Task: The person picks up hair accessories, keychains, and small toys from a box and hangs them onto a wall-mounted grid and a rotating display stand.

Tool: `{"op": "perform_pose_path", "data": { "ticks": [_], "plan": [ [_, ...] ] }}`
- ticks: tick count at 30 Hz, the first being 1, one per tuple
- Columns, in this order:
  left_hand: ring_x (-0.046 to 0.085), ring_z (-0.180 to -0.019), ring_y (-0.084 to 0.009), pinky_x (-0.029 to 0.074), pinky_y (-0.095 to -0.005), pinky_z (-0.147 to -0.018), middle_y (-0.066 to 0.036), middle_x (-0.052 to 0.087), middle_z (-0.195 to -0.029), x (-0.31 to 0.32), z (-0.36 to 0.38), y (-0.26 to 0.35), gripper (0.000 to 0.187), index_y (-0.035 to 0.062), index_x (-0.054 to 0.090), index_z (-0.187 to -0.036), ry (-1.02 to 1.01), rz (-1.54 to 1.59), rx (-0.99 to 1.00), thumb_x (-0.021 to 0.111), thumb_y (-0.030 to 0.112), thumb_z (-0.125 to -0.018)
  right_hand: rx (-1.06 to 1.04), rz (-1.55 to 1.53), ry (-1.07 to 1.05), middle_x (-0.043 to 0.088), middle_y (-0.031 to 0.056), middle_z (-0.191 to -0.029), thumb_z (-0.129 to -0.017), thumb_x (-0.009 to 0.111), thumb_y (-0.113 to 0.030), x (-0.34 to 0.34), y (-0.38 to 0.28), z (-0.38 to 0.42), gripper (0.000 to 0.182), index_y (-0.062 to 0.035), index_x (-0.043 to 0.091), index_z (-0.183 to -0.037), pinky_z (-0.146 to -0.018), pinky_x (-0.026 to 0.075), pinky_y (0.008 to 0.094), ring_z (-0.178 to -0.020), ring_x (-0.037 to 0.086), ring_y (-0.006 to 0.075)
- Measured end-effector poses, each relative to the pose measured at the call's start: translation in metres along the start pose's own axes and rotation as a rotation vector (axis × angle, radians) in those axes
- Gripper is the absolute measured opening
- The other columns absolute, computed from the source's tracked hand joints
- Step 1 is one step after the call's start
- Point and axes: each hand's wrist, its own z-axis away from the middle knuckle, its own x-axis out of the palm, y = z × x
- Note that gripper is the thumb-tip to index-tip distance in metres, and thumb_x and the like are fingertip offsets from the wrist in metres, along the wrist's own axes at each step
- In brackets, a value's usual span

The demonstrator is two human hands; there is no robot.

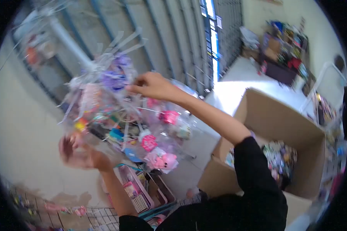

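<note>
Small packaged trinkets in clear plastic bags hang in a thick cluster from a white stand pole. My right hand is at the upper right of the cluster, thumb and fingers pinched at the edge of a purple packet. Lower left, my left hand is blurred, its fingers loosely curled and apart, beside a small yellow-and-red item. Below my right hand hang bright pink packets and a packet with a pink figure. White plastic strips stick out at the top.
A large open cardboard box holding many small packets stands at my right. Pink baskets sit below the cluster. A wire rack is at lower left, a folding metal gate behind, and piled goods lie at the far right.
</note>
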Motion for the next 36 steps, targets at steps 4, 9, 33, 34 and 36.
{"op": "perform_pose_path", "data": {
  "ticks": [4, 9, 33, 34, 36],
  "plan": [
    [0.047, -0.07, -0.0222, 0.038, -0.031, -0.063, -0.018, 0.045, -0.084, 0.014, 0.037, 0.061, 0.031, -0.0018, 0.036, -0.092, -0.07, 0.515, 0.117, 0.051, 0.016, -0.07, -0.066, 0.191, 0.188, 0.056, 0.0103, -0.066, -0.07, 0.053, -0.035, -0.055, 0.014, 0.062, 0.036, 0.0003, 0.055, -0.079, -0.054, 0.041, 0.0269, -0.057, 0.053, 0.0161],
    [0.049, -0.062, -0.0233, 0.04, -0.0295, -0.058, -0.012, 0.048, -0.078, 0.053, 0.087, 0.132, 0.014, -0.0001, 0.045, -0.078, -0.958, 0.855, -0.005, 0.05, 0.009, -0.069, 0.327, 0.312, -0.002, 0.056, 0.0092, -0.065, -0.07, 0.053, -0.028, -0.136, 0.053, 0.184, 0.029, -0.0005, 0.055, -0.079, -0.056, 0.041, 0.0264, -0.058, 0.054, 0.0173],
    [0.051, -0.081, -0.0319, 0.041, -0.0375, -0.071, -0.018, 0.052, -0.087, 0.102, 0.455, 0.215, 0.031, 0.0037, 0.053, -0.086, -2.331, 0.112, 0.269, 0.054, 0.026, -0.064, 0.975, 0.429, -0.147, 0.05, 0.0153, -0.09, -0.054, 0.057, -0.016, -0.053, 0.24, 0.46, 0.044, -0.0084, 0.047, -0.095, -0.069, 0.041, 0.0365, -0.082, 0.05, 0.0299],
    [0.051, -0.081, -0.0312, 0.041, -0.0366, -0.071, -0.017, 0.052, -0.088, 0.101, 0.446, 0.218, 0.026, 0.0056, 0.054, -0.083, -2.321, 0.083, 0.29, 0.054, 0.023, -0.064, 0.976, 0.429, -0.149, 0.05, 0.0153, -0.09, -0.054, 0.057, -0.016, -0.05, 0.251, 0.466, 0.044, -0.0084, 0.047, -0.095, -0.069, 0.041, 0.0365, -0.082, 0.05, 0.0299],
    [0.052, -0.079, -0.0312, 0.041, -0.0371, -0.07, -0.016, 0.054, -0.085, 0.106, 0.437, 0.223, 0.026, 0.0061, 0.055, -0.084, -2.366, 0.089, 0.252, 0.053, 0.024, -0.064, 0.966, 0.299, -0.104, 0.054, 0.0143, -0.079, -0.052, 0.057, -0.016, -0.043, 0.27, 0.477, 0.03, -0.0055, 0.054, -0.079, -0.064, 0.042, 0.035, -0.071, 0.053, 0.0291]
  ]
}}
